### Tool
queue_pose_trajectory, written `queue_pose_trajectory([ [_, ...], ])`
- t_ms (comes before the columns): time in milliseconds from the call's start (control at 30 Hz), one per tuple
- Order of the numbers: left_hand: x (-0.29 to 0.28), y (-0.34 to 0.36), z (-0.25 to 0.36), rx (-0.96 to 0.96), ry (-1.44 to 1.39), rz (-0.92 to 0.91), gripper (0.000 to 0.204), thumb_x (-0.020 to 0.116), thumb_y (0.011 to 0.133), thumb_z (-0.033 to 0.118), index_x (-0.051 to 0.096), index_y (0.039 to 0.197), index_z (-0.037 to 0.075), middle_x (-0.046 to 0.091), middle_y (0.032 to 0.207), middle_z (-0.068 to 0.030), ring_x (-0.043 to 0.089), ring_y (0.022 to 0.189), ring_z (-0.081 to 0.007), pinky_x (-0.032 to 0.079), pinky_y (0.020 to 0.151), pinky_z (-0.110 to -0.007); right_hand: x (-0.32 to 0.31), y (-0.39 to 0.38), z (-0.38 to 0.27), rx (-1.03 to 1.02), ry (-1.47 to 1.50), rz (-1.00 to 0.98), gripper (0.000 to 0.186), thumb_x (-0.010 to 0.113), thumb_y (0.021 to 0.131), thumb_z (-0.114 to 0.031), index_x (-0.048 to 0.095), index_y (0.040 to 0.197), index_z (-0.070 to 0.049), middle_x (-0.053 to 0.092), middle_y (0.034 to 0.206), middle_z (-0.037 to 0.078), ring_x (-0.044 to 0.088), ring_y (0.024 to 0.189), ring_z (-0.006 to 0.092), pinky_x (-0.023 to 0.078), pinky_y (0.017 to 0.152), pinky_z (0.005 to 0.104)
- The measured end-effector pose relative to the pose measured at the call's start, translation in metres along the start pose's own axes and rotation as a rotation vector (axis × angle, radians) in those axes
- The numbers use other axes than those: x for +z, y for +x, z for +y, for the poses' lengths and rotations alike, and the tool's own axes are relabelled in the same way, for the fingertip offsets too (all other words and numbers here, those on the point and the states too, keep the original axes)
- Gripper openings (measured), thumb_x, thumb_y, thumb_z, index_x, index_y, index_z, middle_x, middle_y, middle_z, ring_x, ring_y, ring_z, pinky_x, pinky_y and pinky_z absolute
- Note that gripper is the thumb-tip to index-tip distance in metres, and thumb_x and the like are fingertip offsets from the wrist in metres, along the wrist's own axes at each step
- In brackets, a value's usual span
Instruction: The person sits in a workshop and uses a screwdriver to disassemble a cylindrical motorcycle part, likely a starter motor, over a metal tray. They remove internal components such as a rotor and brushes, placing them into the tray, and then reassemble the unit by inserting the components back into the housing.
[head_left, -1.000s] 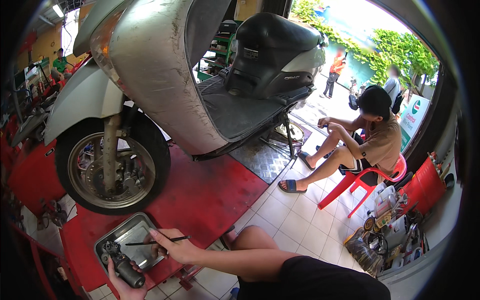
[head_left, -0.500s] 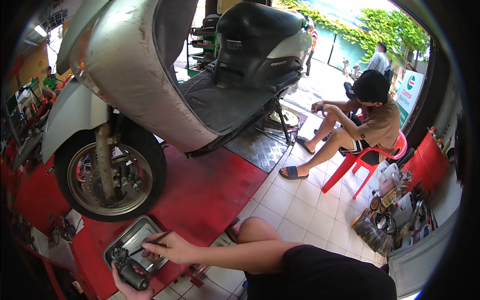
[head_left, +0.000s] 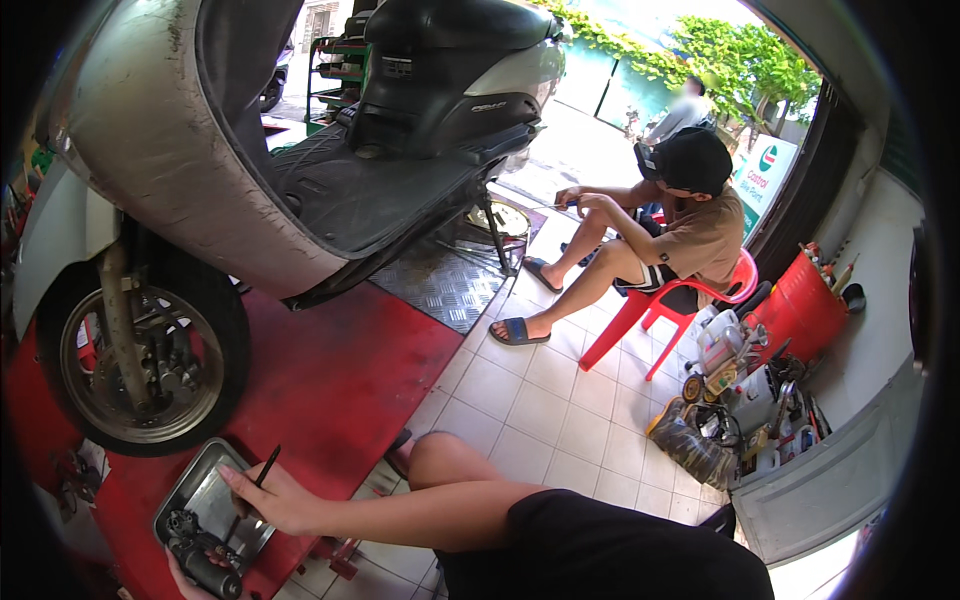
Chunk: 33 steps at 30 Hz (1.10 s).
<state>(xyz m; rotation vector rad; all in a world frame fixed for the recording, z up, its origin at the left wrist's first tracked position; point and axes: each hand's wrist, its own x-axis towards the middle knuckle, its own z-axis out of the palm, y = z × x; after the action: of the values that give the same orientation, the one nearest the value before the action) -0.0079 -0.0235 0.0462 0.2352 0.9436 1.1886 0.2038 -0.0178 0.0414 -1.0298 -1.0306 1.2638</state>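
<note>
My left hand [head_left: 183, 582] is wrapped round a dark cylindrical motor [head_left: 207, 570] with a metal fitting at its upper end. The motor is held tilted over a shallow metal tray [head_left: 212, 505]. Pinched in my right hand [head_left: 268, 500] is a slim dark brush-like tool [head_left: 268, 465], its upper end poking out above my fingers and its lower end pointing down toward the motor. I cannot tell whether its tip touches the motor. The tray lies on a red platform [head_left: 320, 370], near a scooter's front wheel [head_left: 145, 360].
A grey and black scooter [head_left: 270, 180] stands on the red platform. To the right, a person [head_left: 690, 220] sits on a red plastic chair [head_left: 625, 325]. Bottles, tools and a red drum [head_left: 795, 300] crowd the right wall. White floor tiles [head_left: 540, 400] lie between.
The view has shifted to the right, so the scooter, tray and hands appear further left. The tool stands more upright in my right hand. Both hands keep hold of their things.
</note>
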Motion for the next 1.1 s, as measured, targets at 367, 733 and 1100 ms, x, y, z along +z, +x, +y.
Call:
queue_pose_trajectory([
  [367, 0.011, 0.003, -0.002, -0.098, -0.096, 0.111, 0.046, 0.065, 0.089, 0.036, 0.064, 0.124, 0.006, 0.068, 0.110, -0.0072, 0.063, 0.088, -0.0231, 0.053, 0.073, -0.035, -0.002, 0.004, 0.019, -0.194, -0.019, 0.028, 0.024, 0.060, 0.100, -0.022, 0.062, 0.099, 0.002, 0.059, 0.076, 0.002, 0.055, 0.069, 0.0099, 0.047, 0.064, 0.0276],
  [733, 0.025, 0.002, -0.014, -0.208, -0.028, 0.126, 0.041, 0.059, 0.090, 0.055, 0.061, 0.101, 0.015, 0.061, 0.077, -0.0019, 0.058, 0.062, -0.0176, 0.049, 0.053, -0.033, -0.008, -0.004, -0.015, -0.278, -0.417, 0.123, 0.020, 0.071, 0.093, -0.019, 0.072, 0.093, 0.001, 0.068, 0.076, 0.009, 0.059, 0.073, 0.0073, 0.050, 0.064, 0.0284],
  [1100, -0.023, 0.018, -0.017, -0.220, -0.093, -0.122, 0.042, 0.063, 0.091, 0.048, 0.060, 0.098, 0.007, 0.063, 0.081, -0.0096, 0.061, 0.071, -0.0241, 0.052, 0.067, -0.036, -0.012, -0.023, -0.033, -0.103, -0.155, -0.133, 0.047, 0.043, 0.106, -0.030, 0.066, 0.090, 0.007, 0.068, 0.074, 0.012, 0.063, 0.067, 0.0148, 0.049, 0.062, 0.0270],
])
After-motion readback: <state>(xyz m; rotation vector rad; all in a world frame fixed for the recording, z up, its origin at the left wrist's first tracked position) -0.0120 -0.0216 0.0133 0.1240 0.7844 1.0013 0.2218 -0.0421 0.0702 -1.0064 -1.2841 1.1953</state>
